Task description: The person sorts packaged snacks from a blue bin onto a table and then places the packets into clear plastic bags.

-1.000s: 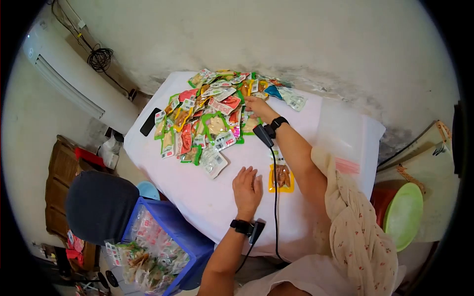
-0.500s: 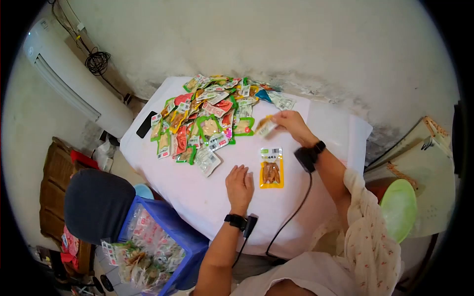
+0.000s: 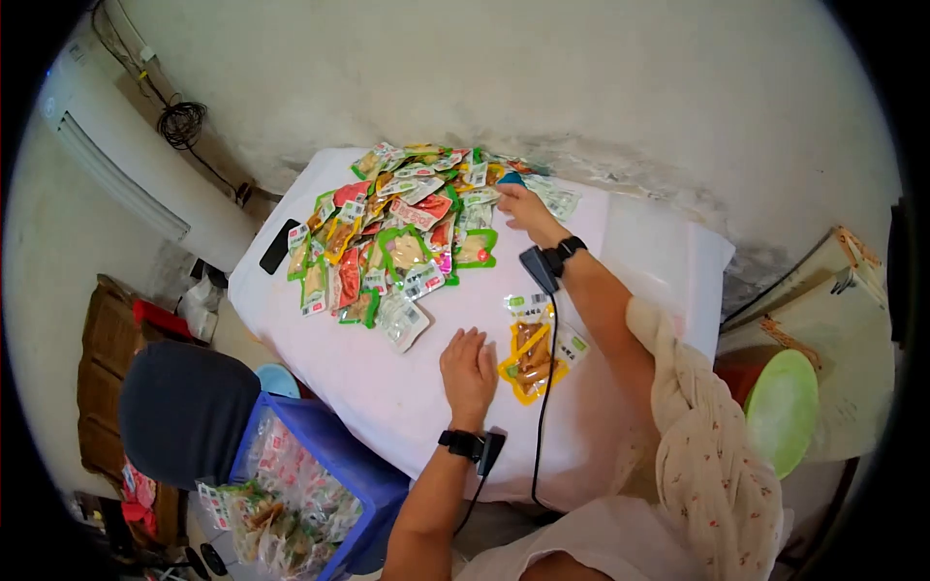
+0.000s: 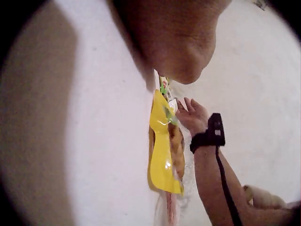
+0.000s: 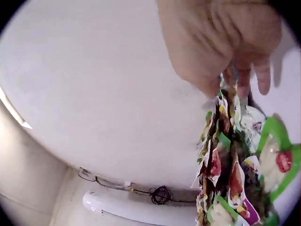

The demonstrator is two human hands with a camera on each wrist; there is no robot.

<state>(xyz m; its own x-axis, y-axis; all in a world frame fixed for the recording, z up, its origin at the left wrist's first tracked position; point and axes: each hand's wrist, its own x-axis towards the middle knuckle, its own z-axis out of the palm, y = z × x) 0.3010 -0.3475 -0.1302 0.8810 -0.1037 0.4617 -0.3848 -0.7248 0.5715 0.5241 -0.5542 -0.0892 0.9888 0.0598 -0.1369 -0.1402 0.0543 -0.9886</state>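
In the head view, a pile of mixed food packets (image 3: 402, 252) covers the table's back left. My right hand (image 3: 528, 215) is at its right edge, fingers loosely extended beside a teal packet (image 3: 511, 179); the right wrist view shows the fingertips (image 5: 243, 90) touching or just over packets, with no clear grip. My left hand (image 3: 467, 376) rests on the white cloth, palm down and empty. To its right, two yellow-edged packets of brown food (image 3: 531, 363) overlap at an angle. The left wrist view shows a yellow packet (image 4: 162, 155) close by.
A black phone (image 3: 279, 246) lies left of the pile. Clear plastic (image 3: 659, 257) covers the table's right part. A blue crate (image 3: 387, 484) of packets stands at the lower left beside a dark chair (image 3: 189, 412). A black cable (image 3: 544, 416) hangs from the right wrist across the table.
My right hand has set a yellow-edged packet over the one on the cloth, let go, and moved back to the pile. The left hand has stayed in place.
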